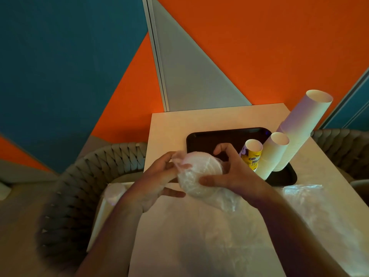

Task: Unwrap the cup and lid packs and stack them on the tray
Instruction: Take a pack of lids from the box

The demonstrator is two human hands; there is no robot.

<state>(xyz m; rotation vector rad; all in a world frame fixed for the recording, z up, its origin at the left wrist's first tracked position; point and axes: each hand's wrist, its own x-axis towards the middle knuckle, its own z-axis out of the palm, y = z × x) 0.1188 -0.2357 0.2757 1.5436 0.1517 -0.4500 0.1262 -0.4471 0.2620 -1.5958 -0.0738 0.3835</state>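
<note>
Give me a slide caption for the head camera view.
Both hands hold a wrapped lid pack before the tray.

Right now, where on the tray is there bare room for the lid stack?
The tray's left and far part is bare, bordered by the hands and the cup stacks. Its right side is crowded with three cup stacks. Loose plastic wrap covers the table near the tray's right corner.

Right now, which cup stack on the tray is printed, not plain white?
The shortest cup stack, nearest the right hand: yellow and purple print. The other two stacks are plain white.
</note>
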